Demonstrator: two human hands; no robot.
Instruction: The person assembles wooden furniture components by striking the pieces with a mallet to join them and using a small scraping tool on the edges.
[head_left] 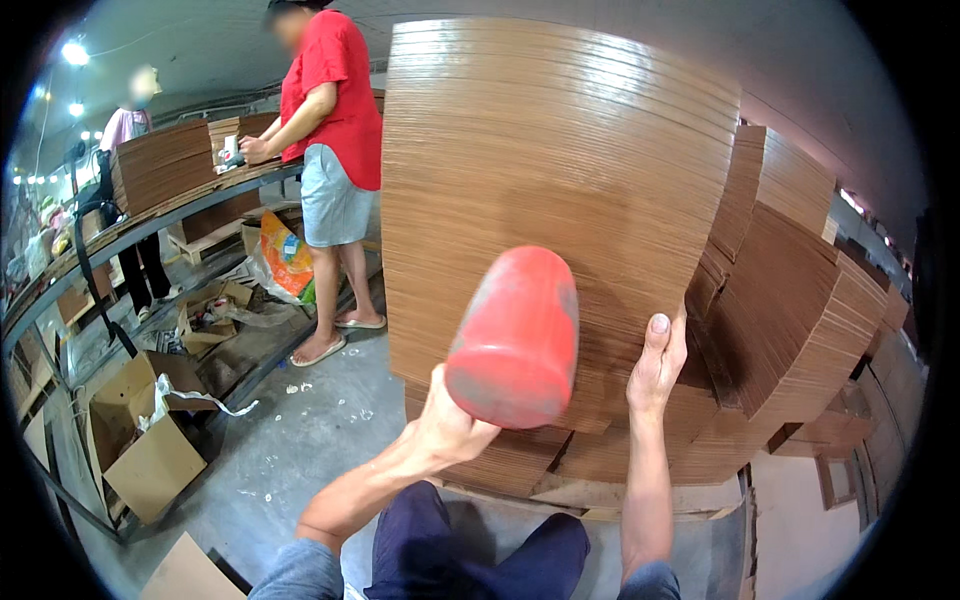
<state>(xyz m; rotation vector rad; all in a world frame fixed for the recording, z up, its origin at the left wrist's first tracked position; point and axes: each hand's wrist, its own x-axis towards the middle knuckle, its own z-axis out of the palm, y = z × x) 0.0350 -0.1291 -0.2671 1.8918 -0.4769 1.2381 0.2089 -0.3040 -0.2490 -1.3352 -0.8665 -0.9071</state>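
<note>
Cardboard stack (560,150), tall and upright, fills the centre and upper middle of the frame, directly ahead of both hands, with the edges of its sheets running across it in layers. Between it and the person comes a red mallet-like tool (515,335), just below the centre; its long axis points away from the person, toward the stack's face, leaning slightly right at the top. Whether its far end touches the cardboard, I can't tell from where I stand.

The left hand (452,425) is the one at the tool, apparently closed round it from below, fingers mostly hidden behind the red head; that forearm slants up and rightward from the lower edge. Over right of centre, the right hand (655,368) holds nothing I can see: it's open, thumb up, laid along the stack's lower right edge, its forearm almost vertical beneath it.
</note>
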